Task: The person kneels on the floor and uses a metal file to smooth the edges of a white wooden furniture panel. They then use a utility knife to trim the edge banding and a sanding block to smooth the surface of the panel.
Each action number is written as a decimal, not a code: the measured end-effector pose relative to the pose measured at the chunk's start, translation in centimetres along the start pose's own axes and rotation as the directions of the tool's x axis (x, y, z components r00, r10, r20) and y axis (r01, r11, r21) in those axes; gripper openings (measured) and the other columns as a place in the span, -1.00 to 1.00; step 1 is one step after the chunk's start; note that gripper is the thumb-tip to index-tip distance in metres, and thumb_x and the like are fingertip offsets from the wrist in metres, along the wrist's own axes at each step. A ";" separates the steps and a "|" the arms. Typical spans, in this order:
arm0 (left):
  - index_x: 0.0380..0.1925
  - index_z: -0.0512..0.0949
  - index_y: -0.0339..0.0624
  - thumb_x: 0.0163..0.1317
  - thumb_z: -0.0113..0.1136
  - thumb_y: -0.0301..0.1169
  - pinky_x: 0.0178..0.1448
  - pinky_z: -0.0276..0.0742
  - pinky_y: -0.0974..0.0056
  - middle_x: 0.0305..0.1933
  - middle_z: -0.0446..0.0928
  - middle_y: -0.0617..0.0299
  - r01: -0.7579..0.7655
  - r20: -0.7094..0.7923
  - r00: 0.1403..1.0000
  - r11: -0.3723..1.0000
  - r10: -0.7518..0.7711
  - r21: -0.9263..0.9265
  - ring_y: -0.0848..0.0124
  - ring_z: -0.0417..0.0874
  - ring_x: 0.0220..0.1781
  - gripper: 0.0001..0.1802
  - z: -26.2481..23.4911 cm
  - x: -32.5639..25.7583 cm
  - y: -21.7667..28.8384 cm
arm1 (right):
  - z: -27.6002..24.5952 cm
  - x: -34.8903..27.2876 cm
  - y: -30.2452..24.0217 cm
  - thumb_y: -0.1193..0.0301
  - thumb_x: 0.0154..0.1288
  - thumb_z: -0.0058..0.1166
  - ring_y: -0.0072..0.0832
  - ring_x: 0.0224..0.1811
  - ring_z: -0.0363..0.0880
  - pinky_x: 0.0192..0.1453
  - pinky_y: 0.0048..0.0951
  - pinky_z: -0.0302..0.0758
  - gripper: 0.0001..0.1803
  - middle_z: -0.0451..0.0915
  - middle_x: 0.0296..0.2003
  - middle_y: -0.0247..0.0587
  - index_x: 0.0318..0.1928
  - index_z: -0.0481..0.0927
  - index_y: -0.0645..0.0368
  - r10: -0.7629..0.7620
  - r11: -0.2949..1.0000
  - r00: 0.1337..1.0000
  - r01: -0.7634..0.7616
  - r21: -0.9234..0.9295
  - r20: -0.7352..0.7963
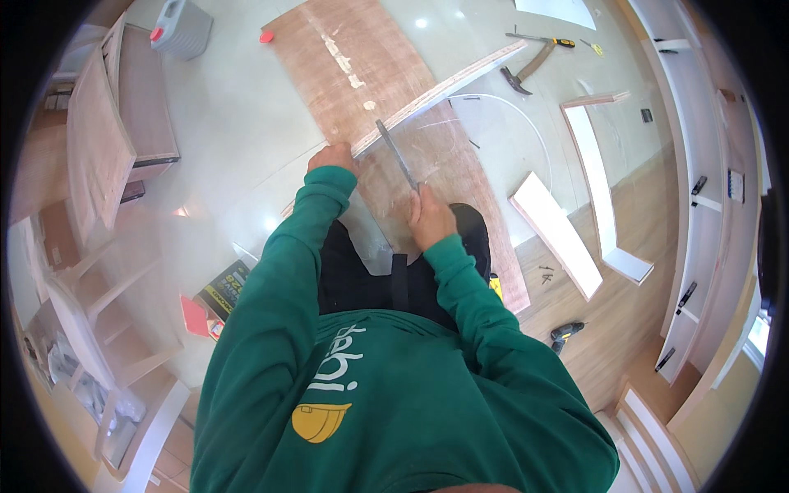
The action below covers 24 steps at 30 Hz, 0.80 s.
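My right hand (431,218) is closed around the near end of a long, flat grey metal file (396,154). The file's far end lies against the edge of a narrow plywood strip (448,86), close to the strip's left end. That strip runs slantwise away to the right, with layered edges and a white face. At its near left end my left hand (333,156) is closed on it, with the fingertips partly hidden. Beneath the strip lies a long brown plywood sheet (362,49) with a pale patchy line down its middle.
A claw hammer (530,70) and a yellow-and-black handled tool (563,42) lie at the far right. White boards (559,234) and a drill (565,333) are on the right floor. A jug (182,31) stands far left, near wooden panels (99,135). Open shelving (699,205) lines the right.
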State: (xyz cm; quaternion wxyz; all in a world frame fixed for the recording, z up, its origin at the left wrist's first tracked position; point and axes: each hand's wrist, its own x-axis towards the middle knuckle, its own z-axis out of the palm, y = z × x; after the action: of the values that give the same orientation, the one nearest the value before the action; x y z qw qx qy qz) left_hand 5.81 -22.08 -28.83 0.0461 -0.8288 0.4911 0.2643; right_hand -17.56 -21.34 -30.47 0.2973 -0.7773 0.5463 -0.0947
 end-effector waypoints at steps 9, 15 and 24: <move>-0.14 0.64 -0.11 0.11 0.29 -0.21 0.04 0.59 0.02 -0.21 0.67 -0.05 -0.139 0.016 0.990 0.988 0.138 0.073 0.01 0.68 -0.10 -0.66 -1.6 -0.6 -5.5 | -8.9 14.6 7.2 0.18 0.47 -0.21 0.25 -0.28 0.58 -0.14 0.19 0.47 -0.68 0.62 -0.33 0.25 -0.15 0.49 0.16 0.138 0.986 0.940 -0.161 -0.049 -0.313; 0.09 0.53 0.00 0.09 0.33 -0.25 0.02 0.58 -0.01 -0.22 0.67 -0.02 -0.165 -0.046 0.985 0.986 0.164 -0.010 0.02 0.68 -0.10 -0.49 -1.9 -2.5 -8.0 | -5.3 6.4 3.8 0.17 0.46 -0.18 0.24 -0.26 0.58 -0.16 0.20 0.46 -0.69 0.62 -0.34 0.24 -0.15 0.49 0.15 0.237 0.972 0.950 -0.230 0.058 -0.206; -0.22 0.64 -0.13 0.14 0.25 0.02 -0.01 0.58 0.00 -0.20 0.66 -0.09 -0.083 0.024 0.996 0.995 0.081 0.054 0.01 0.68 -0.12 -0.55 -2.0 1.9 5.3 | -3.1 1.0 -1.3 0.24 0.43 -0.16 0.17 -0.22 0.60 -0.11 0.11 0.50 -0.72 0.63 -0.27 0.15 -0.07 0.43 0.18 0.093 0.996 0.980 -0.091 -0.022 0.174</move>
State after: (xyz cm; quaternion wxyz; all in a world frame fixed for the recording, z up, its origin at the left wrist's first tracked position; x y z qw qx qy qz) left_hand 2.84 -26.97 -27.06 0.0631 -0.8035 0.5312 0.2613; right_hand -17.62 -23.05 -27.48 0.3426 -0.7586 0.5541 -0.0084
